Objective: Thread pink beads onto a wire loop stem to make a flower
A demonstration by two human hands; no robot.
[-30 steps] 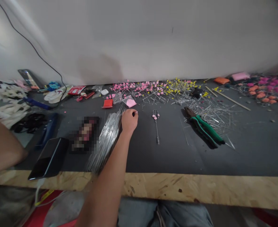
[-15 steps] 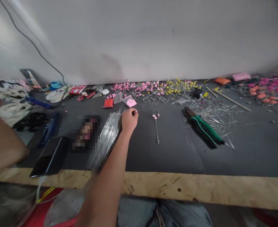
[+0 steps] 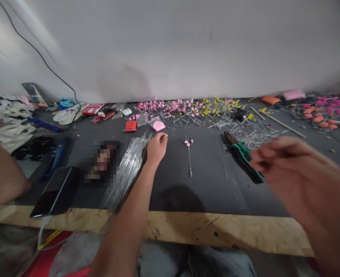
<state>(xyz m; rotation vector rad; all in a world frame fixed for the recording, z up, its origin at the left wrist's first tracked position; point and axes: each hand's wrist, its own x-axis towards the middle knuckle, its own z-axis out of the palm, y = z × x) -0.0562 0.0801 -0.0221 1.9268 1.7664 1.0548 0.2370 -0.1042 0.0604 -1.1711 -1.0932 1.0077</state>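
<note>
My left hand (image 3: 157, 148) is closed in a pinch over the dark tabletop, a tiny pale pink piece (image 3: 166, 135) showing at its fingertips. Right behind it lies a soft pink lump (image 3: 159, 126). Blurred by motion, my right hand (image 3: 285, 161) hangs above the handles of the green pliers (image 3: 240, 152), fingers drawn together; whatever is between them cannot be made out. Between the hands lies a twisted wire stem (image 3: 190, 161) with a looped wire head and small pink blobs. A bundle of straight silvery wires (image 3: 129, 165) rests beside my left forearm.
Pink-tipped wires (image 3: 164, 105) and yellow-tipped wires (image 3: 220, 104) are heaped along the wall. Loose wire pieces (image 3: 253, 130) lie behind the pliers. A phone (image 3: 57, 188) sits near the wooden front edge (image 3: 187, 227). Another person's arm (image 3: 2, 165) reaches in at left.
My right hand has come into view from the right, over the pliers. My left hand stays pinched in nearly the same place. The view has shifted slightly.
</note>
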